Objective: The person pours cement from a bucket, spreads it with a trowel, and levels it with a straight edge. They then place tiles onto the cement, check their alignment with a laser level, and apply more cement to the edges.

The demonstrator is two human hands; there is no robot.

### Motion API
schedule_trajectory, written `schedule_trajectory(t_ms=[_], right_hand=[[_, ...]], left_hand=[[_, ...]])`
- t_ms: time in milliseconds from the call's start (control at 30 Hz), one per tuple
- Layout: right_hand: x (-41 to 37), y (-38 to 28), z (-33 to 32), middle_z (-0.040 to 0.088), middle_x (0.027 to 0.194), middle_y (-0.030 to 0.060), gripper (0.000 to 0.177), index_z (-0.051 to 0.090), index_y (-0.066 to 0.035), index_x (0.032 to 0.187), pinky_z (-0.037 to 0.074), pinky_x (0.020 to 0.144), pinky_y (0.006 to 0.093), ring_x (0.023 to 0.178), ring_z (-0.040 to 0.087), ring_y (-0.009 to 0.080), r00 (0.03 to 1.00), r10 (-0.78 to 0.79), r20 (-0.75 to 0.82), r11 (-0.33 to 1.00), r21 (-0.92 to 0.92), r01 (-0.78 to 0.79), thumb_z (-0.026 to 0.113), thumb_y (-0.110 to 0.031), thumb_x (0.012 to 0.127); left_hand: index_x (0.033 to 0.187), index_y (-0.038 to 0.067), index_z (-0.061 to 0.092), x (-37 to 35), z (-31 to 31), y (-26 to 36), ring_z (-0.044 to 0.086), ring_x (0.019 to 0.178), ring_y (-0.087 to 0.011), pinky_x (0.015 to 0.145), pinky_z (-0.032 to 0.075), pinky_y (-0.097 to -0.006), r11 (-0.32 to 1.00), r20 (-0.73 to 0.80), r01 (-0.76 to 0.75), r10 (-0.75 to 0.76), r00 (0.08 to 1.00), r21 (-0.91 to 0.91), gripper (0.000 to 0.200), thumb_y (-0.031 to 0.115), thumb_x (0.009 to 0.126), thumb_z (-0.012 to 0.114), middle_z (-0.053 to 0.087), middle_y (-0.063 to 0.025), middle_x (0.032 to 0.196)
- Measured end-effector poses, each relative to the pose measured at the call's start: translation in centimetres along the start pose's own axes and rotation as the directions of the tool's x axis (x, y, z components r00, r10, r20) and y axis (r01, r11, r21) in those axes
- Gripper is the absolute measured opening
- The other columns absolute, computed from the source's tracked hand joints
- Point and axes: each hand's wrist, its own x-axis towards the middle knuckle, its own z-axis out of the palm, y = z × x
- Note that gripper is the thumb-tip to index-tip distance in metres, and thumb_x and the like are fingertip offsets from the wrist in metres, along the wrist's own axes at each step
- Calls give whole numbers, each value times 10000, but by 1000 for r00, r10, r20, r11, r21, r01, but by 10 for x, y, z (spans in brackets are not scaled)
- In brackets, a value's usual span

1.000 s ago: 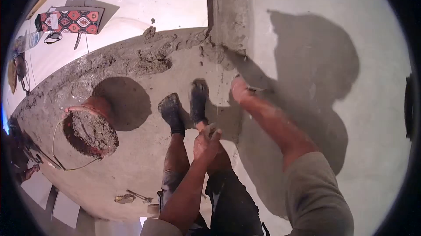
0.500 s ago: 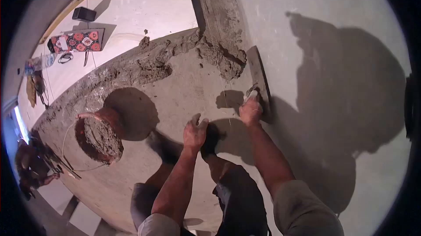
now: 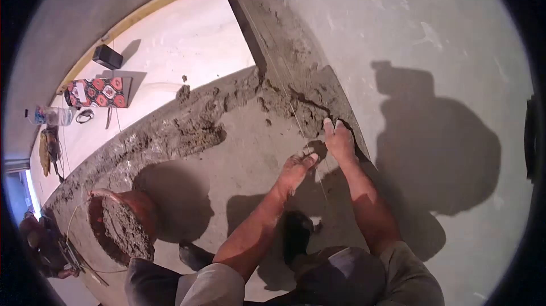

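My right hand [image 3: 340,142] is closed on a long rectangular plastering float [image 3: 340,92], its blade grey with mortar. The float lies along the foot of the wall, beside the wet mortar [image 3: 298,107]; its handle is mostly hidden under my fingers. My left hand [image 3: 297,171] is closed, thumb and fingers drawn together, with the fingertips right at a thin stretched string [image 3: 297,117]. Whether it pinches the string I cannot tell. The string runs over the mortar from the far corner toward my feet.
A reddish bucket [image 3: 149,214] of mortar tilts at left, near my leg. Lumpy mortar [image 3: 193,129] edges the grey floor layer. Beyond lie a black box [image 3: 107,56] and a patterned red-and-black item [image 3: 102,92]. A person [image 3: 42,246] is at the far left. The wall [image 3: 443,38] rises at right.
My left hand has moved right, to the string, and its fingers have drawn together. My right hand has turned the float flatter against the mortar by the wall. The head view has shifted.
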Motion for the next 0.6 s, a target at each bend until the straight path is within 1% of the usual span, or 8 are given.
schedule_trajectory(t_ms=[33,133,200,233,267,333,367,600], right_hand=[[2,0,0,577,925,346,580,551,103,998,430,831,511,932,551,478,1000,-21,15,1000,24,20,388,-447,909],[14,14,13,567,989,350,663,531,128,1079,425,873,490,984,546,465,997,-76,26,993,90,73,393,-493,892],[24,16,15,559,1031,351,724,510,143,1114,411,900,477,1033,531,459,992,-27,126,992,127,11,396,-529,871],[25,15,16,626,896,281,671,547,125,1021,479,772,448,869,620,400,996,5,95,973,229,-27,452,-518,851],[26,16,15,626,896,281,671,547,125,1021,479,772,448,869,620,400,996,-3,91,972,236,-19,452,-518,851],[20,7,2,610,683,157,542,561,63,843,488,558,390,611,620,269,923,48,382,823,508,-253,500,-475,848],[21,11,8,506,540,54,475,514,-4,706,408,394,324,419,501,157,935,7,355,758,608,-237,542,-459,840],[19,14,0,452,460,55,445,504,-41,669,350,301,328,311,419,184,882,-42,470,605,715,-352,517,-442,863]], left_hand=[[1055,18,589,1,1,-2,562,880,-129,769,444,-274,984,69,-65,77,995,-167,291,268,913,543,617,-63,1005],[1059,-3,584,-4,11,3,567,837,-129,738,452,-257,981,-2,-38,38,999,-188,294,249,911,549,622,-67,1005],[1057,-9,586,-10,11,13,584,874,-145,770,465,-275,997,22,-40,42,999,-60,295,244,911,544,624,-78,1015],[1084,-16,570,-11,13,16,585,905,-156,792,464,-282,998,23,-55,56,998,-15,306,234,910,538,622,-84,1018],[1112,-23,553,-13,14,16,585,936,-167,814,464,-290,998,22,-64,63,998,30,320,224,909,533,619,-89,1021],[1139,-31,537,-16,14,13,585,968,-178,837,463,-297,994,19,-70,68,997,84,336,214,908,528,616,-94,1024],[1167,-34,514,-16,13,11,581,979,-185,841,460,-298,995,6,-79,78,997,65,355,208,907,525,612,-97,1033],[1278,-12,425,-20,14,-1,551,1061,-209,912,429,-327,993,-43,-50,55,998,109,432,205,914,511,570,-127,1153]])
